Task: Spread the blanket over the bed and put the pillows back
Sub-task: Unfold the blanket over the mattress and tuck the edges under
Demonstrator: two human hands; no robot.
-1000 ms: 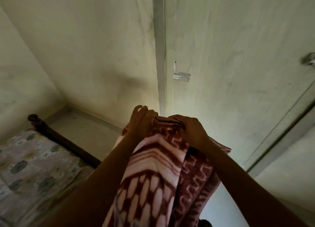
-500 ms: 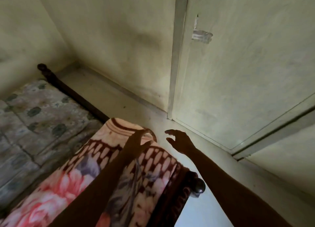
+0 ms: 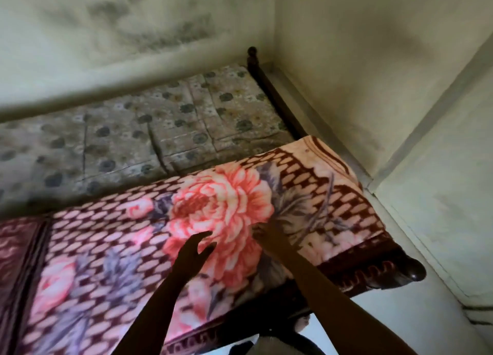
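Four fingers (image 3: 202, 235) and a thumb of the left hand (image 3: 193, 252) are fanning loosely apart just over the big pink flower, gripping nothing. The right hand's (image 3: 266, 235) fingers (image 3: 259, 228) are lying close together and pointing down into the fabric; it is too dark there to tell whether they are pressing flat or pinching a fold. Both forearms are reaching in from the near side, likely because the person is standing at the bed's long edge and getting ready to smooth or pull the cloth across.

The blanket (image 3: 229, 194) is lying along the near half of the bed (image 3: 276, 101), apparently doubled over (its far border is running straight, like a fold). Its long axis is running with the bed's length, from lower left up towards the right-hand end, where one end is draping over the footboard beside the rounded bedpost (image 3: 413, 273). Beyond it, the spotted mattress (image 3: 160, 125) is lying uncovered up to the wall (image 3: 106, 34), so the spreading is looking roughly half done. No pillows are showing.
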